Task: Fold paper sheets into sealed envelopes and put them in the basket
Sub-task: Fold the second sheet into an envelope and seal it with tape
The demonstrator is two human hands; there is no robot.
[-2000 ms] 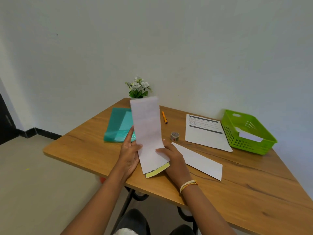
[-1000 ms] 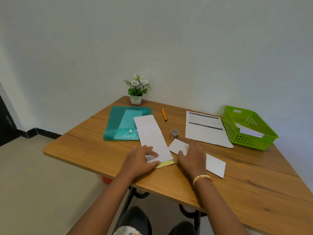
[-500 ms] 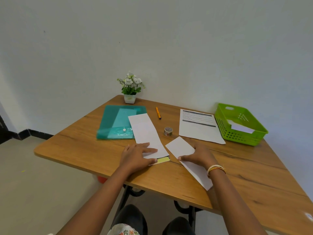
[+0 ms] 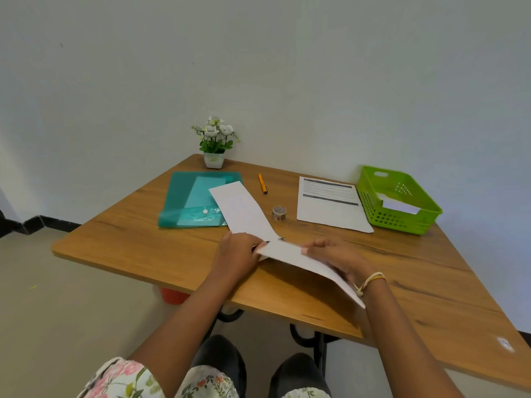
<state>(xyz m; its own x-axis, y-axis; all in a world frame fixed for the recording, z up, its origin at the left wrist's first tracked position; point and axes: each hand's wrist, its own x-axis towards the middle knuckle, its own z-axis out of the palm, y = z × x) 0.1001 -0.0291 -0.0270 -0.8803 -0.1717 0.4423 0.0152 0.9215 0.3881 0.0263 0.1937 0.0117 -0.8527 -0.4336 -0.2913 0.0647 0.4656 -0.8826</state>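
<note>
You had both hands on a folded white sheet (image 4: pixel 304 261) lifted just off the table (image 4: pixel 431 282), near its front edge. Your left hand (image 4: pixel 238 254) gripped the sheet's left end, fingers curled round it. Your right hand (image 4: pixel 337 258) held the sheet from behind its middle, with fingertips (image 4: pixel 306 249) hooked over the top edge; the sheet hid the rest of that hand. The sheet slanted down to the right, its lower corner hanging past the table's front edge beside your right wrist and its bracelet (image 4: pixel 370 280).

Taking the tape roll (image 4: pixel 279 213) as the landmark: a long folded strip (image 4: pixel 244 211) lay flat just left of it, running from your left hand back toward the far left. The strip's far end overlapped a teal folder (image 4: pixel 184 202), which lay further left of the tape. A pen (image 4: pixel 262 183) lay just behind the tape. A potted plant (image 4: pixel 215 142) stood behind and to the left of it, at the table's far corner against the wall (image 4: pixel 258 67). A printed sheet (image 4: pixel 330 203) lay flat just right of the tape. The green basket (image 4: pixel 399 219) stood further right, next to the printed sheet, and held a white folded piece (image 4: pixel 398 203). Whether that piece was sealed could not be told. The sheet you held was in front of the tape, between it and you, well apart from the basket.
</note>
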